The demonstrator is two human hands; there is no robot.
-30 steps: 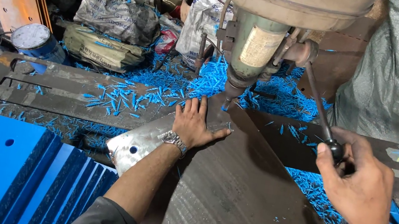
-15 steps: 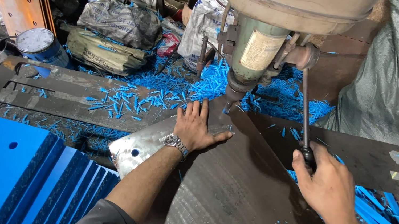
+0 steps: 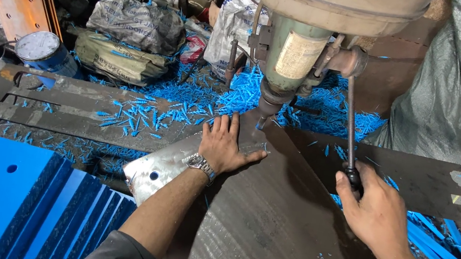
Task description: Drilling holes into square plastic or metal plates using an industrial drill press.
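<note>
Hands divide the work: left hand (image 3: 226, 147) spread flat, pinning the dark metal sheet (image 3: 281, 238) just beside the drill bit (image 3: 261, 121), right hand (image 3: 376, 210) closed around the feed lever (image 3: 350, 128), best drawn down steadily.

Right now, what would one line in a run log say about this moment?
left hand: flat on dark metal sheet | right hand: gripping drill lever | drill bit: at sheet's corner | blue shavings: scattered around
</note>
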